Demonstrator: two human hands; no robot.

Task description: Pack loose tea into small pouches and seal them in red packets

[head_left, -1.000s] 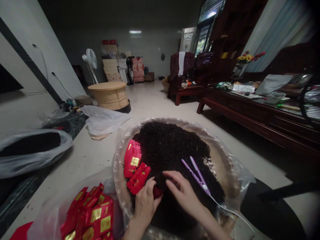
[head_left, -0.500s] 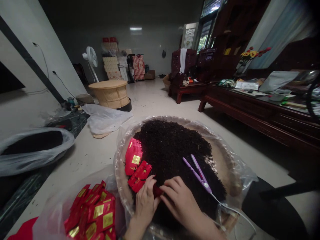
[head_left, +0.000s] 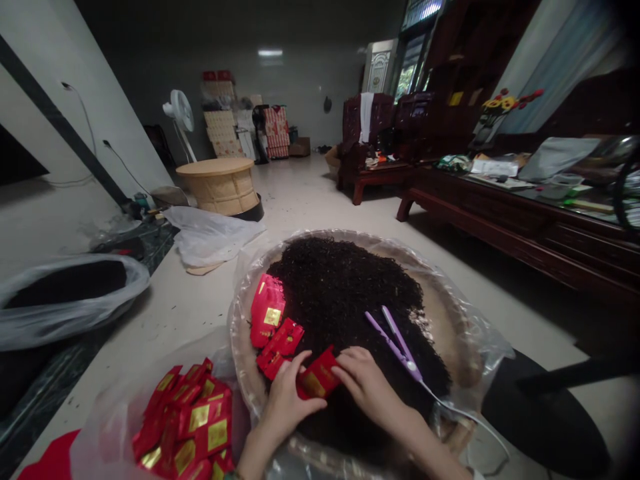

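Between my two hands is a small red packet (head_left: 319, 375) with a gold patch, held above a heap of dark loose tea leaves (head_left: 345, 280). My left hand (head_left: 287, 400) grips its left side, thumb below and fingers above. The fingertips of my right hand (head_left: 363, 380) pinch its right edge. The leaves lie in a wide round tray (head_left: 450, 320) lined with clear plastic. Flat red packets (head_left: 267, 310) rest on the leaves at the tray's left. To the right of my hands, a lilac mini hair straightener (head_left: 397, 347) lies with its jaws apart on the leaves.
A plastic bag (head_left: 115, 413) at lower left holds several red packets (head_left: 200, 420). Another bag of dark leaves (head_left: 70, 283) stands at far left. A white cord (head_left: 465, 417) runs off the tray's right side. A black round base (head_left: 540, 420) stands at right, a wooden table (head_left: 500, 220) beyond.
The red packet has come up into view between my hands, its gold patch showing. My hands have moved slightly apart, and the right fingers now hold its edge.
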